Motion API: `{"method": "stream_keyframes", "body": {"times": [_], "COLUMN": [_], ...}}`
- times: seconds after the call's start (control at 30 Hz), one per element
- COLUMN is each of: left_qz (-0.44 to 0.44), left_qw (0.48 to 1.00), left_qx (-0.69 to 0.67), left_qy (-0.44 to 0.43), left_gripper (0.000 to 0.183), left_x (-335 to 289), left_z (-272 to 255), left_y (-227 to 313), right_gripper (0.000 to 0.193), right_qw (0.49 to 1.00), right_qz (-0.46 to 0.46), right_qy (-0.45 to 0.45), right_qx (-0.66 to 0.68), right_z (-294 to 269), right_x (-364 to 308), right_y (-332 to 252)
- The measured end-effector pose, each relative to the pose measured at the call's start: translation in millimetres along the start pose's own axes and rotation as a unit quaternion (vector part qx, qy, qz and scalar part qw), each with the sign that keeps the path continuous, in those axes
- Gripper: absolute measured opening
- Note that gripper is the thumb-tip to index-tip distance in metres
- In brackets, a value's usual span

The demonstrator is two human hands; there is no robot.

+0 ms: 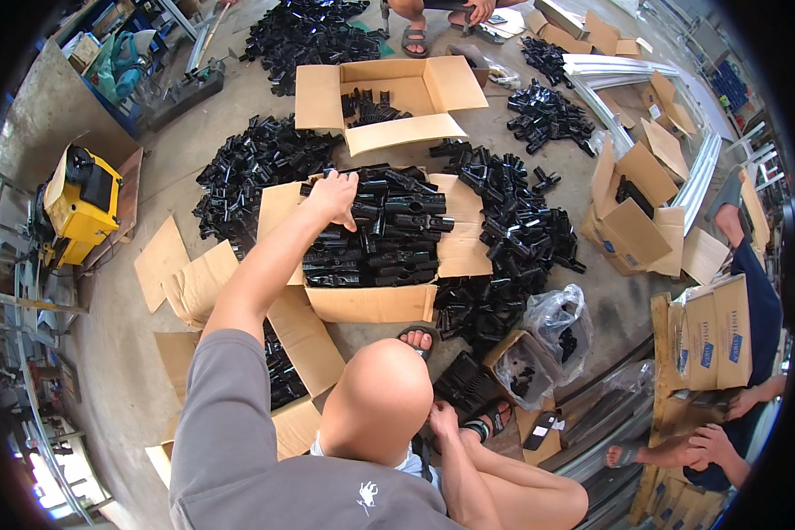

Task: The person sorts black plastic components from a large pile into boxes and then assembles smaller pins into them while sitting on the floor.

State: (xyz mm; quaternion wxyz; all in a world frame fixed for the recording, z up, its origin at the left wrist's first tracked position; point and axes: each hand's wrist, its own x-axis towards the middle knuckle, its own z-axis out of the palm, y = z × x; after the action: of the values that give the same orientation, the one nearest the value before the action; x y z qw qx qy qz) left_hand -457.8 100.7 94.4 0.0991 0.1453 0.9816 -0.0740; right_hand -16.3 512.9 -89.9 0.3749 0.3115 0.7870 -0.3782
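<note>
Grey at the shoulder: reaches out with the left arm in a short grey fabric sleeve (221, 397), nearly straight at the elbow, slanting forward and to the right along the bare left forearm (269, 256). Sets the left hand (332, 196), back upward, over the far left part of an open brown cardboard carton (371, 305). Points the fingers forward and to the right, with the thumb held apart from them and aimed toward the near side. Shows a spread grip over the glossy black tubular pieces (375, 263), packed in rows inside the carton; cannot tell whether pressing on any of them.

Draws the right arm in low between the bent legs, with the right hand (444, 419) just beside the raised bare knee (384, 389), near a cluster of black ribbed pieces (462, 382). Curls the fingers there; cannot tell whether pinching anything, with this grip partly hidden.

On the grey floor (119, 353), to both sides of the carton: a loose left heap (256, 168) and right heap (521, 230) of similar black pieces.
</note>
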Motion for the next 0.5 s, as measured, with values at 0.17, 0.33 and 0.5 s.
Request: {"method": "stream_keyframes", "body": {"times": [0.17,0.33,0.5], "left_qz": [-0.031,-0.056,-0.061], "left_qw": [0.996,0.995,0.994], "left_qx": [0.055,0.01,0.041], "left_qy": [0.069,0.08,0.079], "left_gripper": [0.075,0.062,0.061], "left_x": [-20.5,-20.4,-20.5], "left_z": [0.1,9.0,10.3], "left_y": [34.1,24.3,28.2], "right_gripper": [0.048,0.049,0.05], "right_qw": [0.999,1.0,0.998], "right_qz": [0.0,-0.006,-0.042], "right_qy": [0.001,0.006,0.036], "right_qx": [-0.033,-0.022,-0.035], "right_z": [-0.7,-1.0,10.0], "right_x": [-12.4,-11.9,4.3], "right_y": [-12.8,-14.2,8.7]}}
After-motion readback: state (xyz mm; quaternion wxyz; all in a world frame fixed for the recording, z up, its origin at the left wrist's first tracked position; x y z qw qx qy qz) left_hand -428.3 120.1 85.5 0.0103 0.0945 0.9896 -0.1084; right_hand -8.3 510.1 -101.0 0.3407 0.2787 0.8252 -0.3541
